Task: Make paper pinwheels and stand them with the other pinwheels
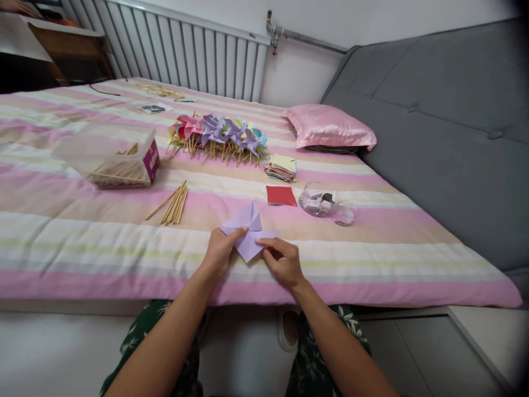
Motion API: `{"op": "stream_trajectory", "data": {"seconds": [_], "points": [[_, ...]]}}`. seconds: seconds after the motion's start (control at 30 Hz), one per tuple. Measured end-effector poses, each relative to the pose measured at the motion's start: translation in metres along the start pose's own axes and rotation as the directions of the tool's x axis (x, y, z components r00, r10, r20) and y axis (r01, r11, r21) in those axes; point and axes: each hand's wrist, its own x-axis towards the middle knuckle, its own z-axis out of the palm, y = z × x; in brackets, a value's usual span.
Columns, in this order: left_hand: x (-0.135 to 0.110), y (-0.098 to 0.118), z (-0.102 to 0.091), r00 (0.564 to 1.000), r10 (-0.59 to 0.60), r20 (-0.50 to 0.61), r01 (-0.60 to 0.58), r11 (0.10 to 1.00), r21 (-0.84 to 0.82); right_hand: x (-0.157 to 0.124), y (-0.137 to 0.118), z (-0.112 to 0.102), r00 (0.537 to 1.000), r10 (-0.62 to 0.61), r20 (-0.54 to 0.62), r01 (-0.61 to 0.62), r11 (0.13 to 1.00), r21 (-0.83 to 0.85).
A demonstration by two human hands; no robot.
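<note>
A square of purple paper (pixel 249 242), cut from its corners with flaps standing up, is held between my two hands over the near edge of the bed. My left hand (pixel 220 246) grips its left side, thumb on top near the middle. On the right side, my right hand (pixel 284 259) pinches the paper between thumb and forefinger. Just beyond lies a red paper square (pixel 281 195), with a stack of coloured paper squares (pixel 281 167) behind it. A round clear container (pixel 316 201) with small things inside stands to the right, beside its clear lid (pixel 344 214).
Wooden sticks (pixel 176 204) lie left of my hands, near a clear plastic box (pixel 119 157) holding more sticks. Finished paper pinwheels (pixel 219 132) sit in a row farther back. A pink pillow (pixel 330 127) rests by the grey headboard (pixel 433 99). Another person's hand (pixel 16 6) shows at top left.
</note>
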Motion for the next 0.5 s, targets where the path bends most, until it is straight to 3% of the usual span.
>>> {"op": "stream_trajectory", "data": {"seconds": [0.23,0.5], "points": [[0.0009,-0.0022,-0.0015,0.999,0.027,0.032,-0.027,1.000,0.009,0.0009,0.0005,-0.0022,0.999,0.006,0.038,-0.007,1.000,0.011],[0.0017,-0.0023,-0.0006,1.000,0.008,0.024,-0.008,1.000,0.027,0.0016,0.0034,-0.0020,1.000,0.025,0.004,-0.025,0.996,0.081]]}}
